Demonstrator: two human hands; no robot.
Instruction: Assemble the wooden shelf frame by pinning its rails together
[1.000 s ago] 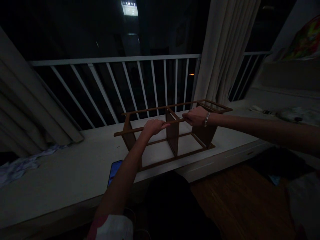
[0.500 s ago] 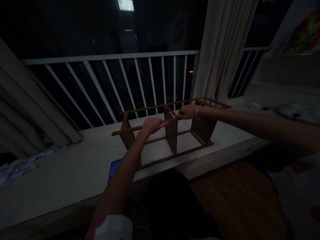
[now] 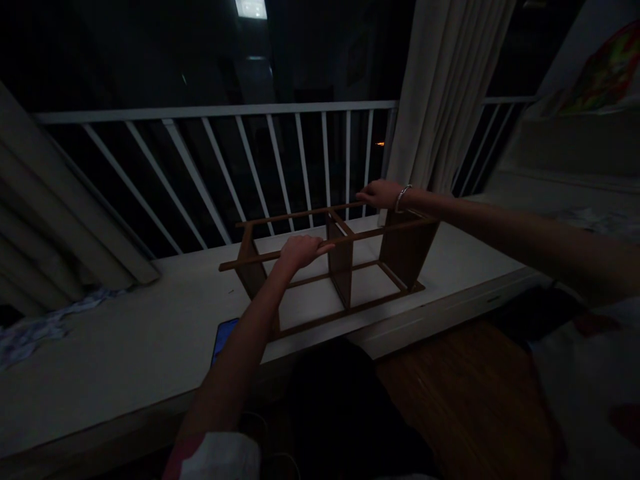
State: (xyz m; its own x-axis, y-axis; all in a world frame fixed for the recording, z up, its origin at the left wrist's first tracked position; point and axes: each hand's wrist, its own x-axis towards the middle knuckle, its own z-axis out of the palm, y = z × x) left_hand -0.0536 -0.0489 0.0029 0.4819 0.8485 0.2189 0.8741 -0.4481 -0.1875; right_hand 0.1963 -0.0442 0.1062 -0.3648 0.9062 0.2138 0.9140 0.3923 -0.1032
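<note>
A brown wooden frame (image 3: 345, 267) with thin rails and three upright panels stands on a white ledge (image 3: 125, 333) by a window. My left hand (image 3: 299, 250) is closed over the frame's near top rail. My right hand (image 3: 379, 194), with a bracelet on its wrist, reaches to the far top rail near the right panel, fingers resting on it.
A phone (image 3: 223, 337) lies on the ledge near its front edge, beside my left forearm. White railing bars (image 3: 210, 113) run behind the frame. Curtains (image 3: 445, 93) hang at right and left. Crumpled cloth (image 3: 35, 327) lies at far left. Wooden floor (image 3: 450, 400) lies below.
My right hand has moved from the near top rail to the far rail at the right. My left hand stays on the near rail. The view shifted slightly.
</note>
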